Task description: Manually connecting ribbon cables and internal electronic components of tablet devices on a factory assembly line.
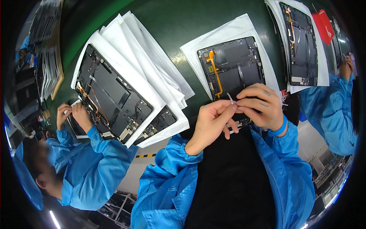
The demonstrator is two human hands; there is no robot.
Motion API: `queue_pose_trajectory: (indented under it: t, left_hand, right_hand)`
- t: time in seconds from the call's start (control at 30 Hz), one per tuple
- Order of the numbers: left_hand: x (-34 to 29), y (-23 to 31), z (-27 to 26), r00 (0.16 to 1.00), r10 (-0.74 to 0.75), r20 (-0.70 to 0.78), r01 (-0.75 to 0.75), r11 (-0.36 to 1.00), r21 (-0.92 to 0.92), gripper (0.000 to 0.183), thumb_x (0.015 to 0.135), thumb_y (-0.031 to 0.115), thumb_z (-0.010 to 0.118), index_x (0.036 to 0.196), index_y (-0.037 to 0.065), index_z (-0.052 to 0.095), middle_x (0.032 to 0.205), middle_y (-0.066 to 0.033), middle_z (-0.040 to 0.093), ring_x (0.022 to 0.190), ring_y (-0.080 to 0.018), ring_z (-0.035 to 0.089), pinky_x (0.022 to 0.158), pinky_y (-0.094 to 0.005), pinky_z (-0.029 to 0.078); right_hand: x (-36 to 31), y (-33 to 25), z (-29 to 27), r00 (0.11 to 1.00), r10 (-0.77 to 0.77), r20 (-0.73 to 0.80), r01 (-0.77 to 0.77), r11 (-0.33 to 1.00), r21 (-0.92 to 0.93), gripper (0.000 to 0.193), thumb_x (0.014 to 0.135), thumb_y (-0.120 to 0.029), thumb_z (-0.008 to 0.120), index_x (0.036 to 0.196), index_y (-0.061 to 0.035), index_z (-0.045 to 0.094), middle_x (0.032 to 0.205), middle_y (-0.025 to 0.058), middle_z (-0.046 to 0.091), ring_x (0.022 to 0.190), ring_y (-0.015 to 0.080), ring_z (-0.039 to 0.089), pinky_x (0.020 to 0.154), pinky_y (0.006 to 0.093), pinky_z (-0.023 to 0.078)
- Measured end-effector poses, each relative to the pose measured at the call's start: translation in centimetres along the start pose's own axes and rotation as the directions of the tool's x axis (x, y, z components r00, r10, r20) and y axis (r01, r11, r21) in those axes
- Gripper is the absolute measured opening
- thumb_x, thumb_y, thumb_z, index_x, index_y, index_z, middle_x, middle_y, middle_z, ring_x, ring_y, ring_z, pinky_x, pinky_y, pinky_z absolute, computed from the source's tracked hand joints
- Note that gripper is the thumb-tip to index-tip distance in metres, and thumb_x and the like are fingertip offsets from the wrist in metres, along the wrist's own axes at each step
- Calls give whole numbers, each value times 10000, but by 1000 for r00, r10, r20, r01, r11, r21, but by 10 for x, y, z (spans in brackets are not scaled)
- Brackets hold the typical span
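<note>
Two hands of a co-worker (81, 114) meet at the far left, close against the edge of a large dark tablet shell (114, 97). That shell lies tilted on a pile of white sheets (126, 42), whose upper corners fan out across the green tabletop (167, 26). Another shell (162, 124) pokes out under it at the lower right, its corner near the person's left sleeve (167, 160). A wedge of green runs between this pile and the middle work, widest toward the top and narrowing toward the wrists.

In the middle, an open tablet shell (230, 66) with an orange ribbon cable (217, 78) lies on its own white sheet (192, 49), which juts past its left, top and right edges. Over its lower edge, the left hand (213, 122) and right hand (264, 108) come together, thumbs and fingertips pinching a small pale strip (230, 97); it is too small to say what it is. The strip's free end points up over the shell.

Farther right, past more green, a third shell (303, 49) lies on white sheets, with a red object (323, 26) just beside its upper right edge and another worker's sleeve (328, 114) below.
</note>
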State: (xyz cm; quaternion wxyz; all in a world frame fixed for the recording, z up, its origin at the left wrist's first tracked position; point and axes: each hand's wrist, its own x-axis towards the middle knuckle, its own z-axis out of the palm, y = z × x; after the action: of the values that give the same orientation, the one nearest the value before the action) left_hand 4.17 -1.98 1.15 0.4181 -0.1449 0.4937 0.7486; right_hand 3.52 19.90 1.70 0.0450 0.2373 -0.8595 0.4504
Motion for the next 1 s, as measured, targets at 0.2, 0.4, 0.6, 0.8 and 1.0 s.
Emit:
queue_pose_trajectory:
  t: [0.2, 0.4, 0.6, 0.8, 1.0]
  left_hand:
    - [-11, -16, -8, 994, 112, -4, -112, 993, 36, 279, 1111, 46, 601, 1325, -119, 669, 978, -143, 769, 680, -207, 769, 446, -260, 562]
    - [-11, -19, -6, 986, 157, 48, -161, 982, 95, 302, 1112, 31, 587, 1360, -116, 677, 992, -133, 766, 713, -197, 776, 486, -261, 581]
    - [-12, -25, -6, 974, 212, 76, -223, 956, 190, 310, 1111, 7, 569, 1378, -109, 674, 979, -114, 754, 734, -193, 779, 506, -267, 594]
    - [-15, -28, -10, 986, 145, 76, -153, 982, 113, 333, 1109, 1, 556, 1412, -80, 666, 1140, -178, 785, 751, -197, 779, 513, -264, 602]
    - [-20, -24, -22, 991, 122, 53, -126, 988, 90, 337, 1110, 7, 557, 1422, -62, 664, 1265, -228, 770, 756, -196, 778, 512, -270, 604]
  right_hand:
    - [3, -1, 6, 999, -34, 37, 34, 999, 2, 231, 767, -63, 897, 978, -48, 804, 1025, 77, 784, 815, 269, 749, 708, 367, 616]
    - [5, -6, 5, 994, -101, 40, 105, 985, -136, 259, 713, -34, 882, 957, -40, 799, 987, 58, 783, 752, 238, 739, 641, 345, 608]
    - [5, -13, 8, 997, -66, 46, 75, 973, -219, 164, 717, -10, 817, 854, -53, 738, 894, 48, 757, 710, 233, 729, 603, 348, 593]
    - [6, -6, 8, 975, 217, -50, -219, 975, -33, 113, 791, 16, 755, 882, -26, 704, 878, 110, 750, 704, 278, 740, 626, 375, 583]
    - [-58, -22, -79, 787, 539, -299, -581, 811, -69, 38, 939, 12, 673, 954, 14, 707, 908, 61, 737, 724, 77, 643, 595, 241, 476]
